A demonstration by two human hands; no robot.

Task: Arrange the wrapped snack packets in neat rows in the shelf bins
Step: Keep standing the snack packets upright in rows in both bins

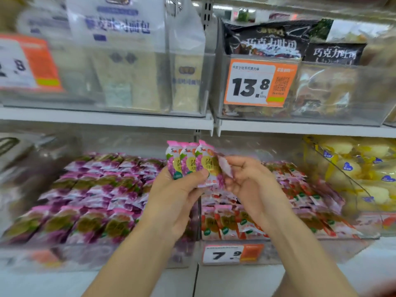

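An orange 13.8 price tag (259, 82) hangs on the upper bin (321, 118), and a 7.9 tag (232, 254) on the lower bin (342, 243). The left hand (175, 196) grips three pink-and-purple packets (192, 161), fanned upright above the lower bins. The curled right hand (250, 183) appears to pinch a blurred fourth packet (225, 168) beside them.

Shop, snack aisle. White shelves (107, 119) in two tiers, lined with clear plastic bins (321, 118). Orange price tag (260, 82) on an upper bin front, printed 13.8, with a square scan code. Second tag (232, 254) on a lower bin, printed 7.9. Third tag (27, 63) far left, blurred. Lower bins packed with wrapped snack packets (96, 189) in bulk. Dark bags (267, 41) above, yellow-wrapped goods (353, 172) to the right.
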